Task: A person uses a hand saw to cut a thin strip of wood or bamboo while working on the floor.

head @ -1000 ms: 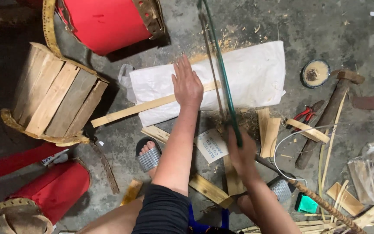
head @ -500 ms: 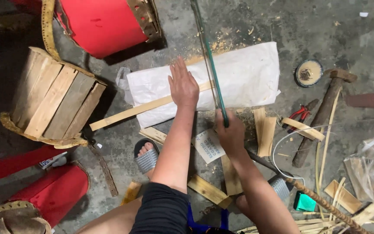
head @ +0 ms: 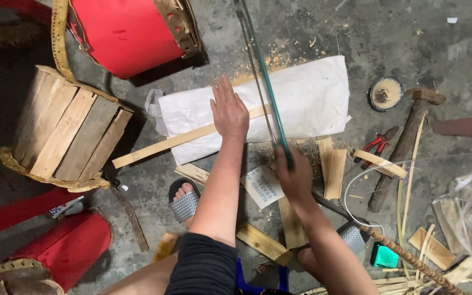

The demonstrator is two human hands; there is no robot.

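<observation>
Sawing step in hand: left hand [head: 229, 112] — open, flat — pins a wooden slat [head: 184, 137] across the white sack [head: 312, 101] on the floor; right hand [head: 296, 177] grips the bow saw [head: 263, 82]. Next stroke calls for steady downward hold.
</observation>
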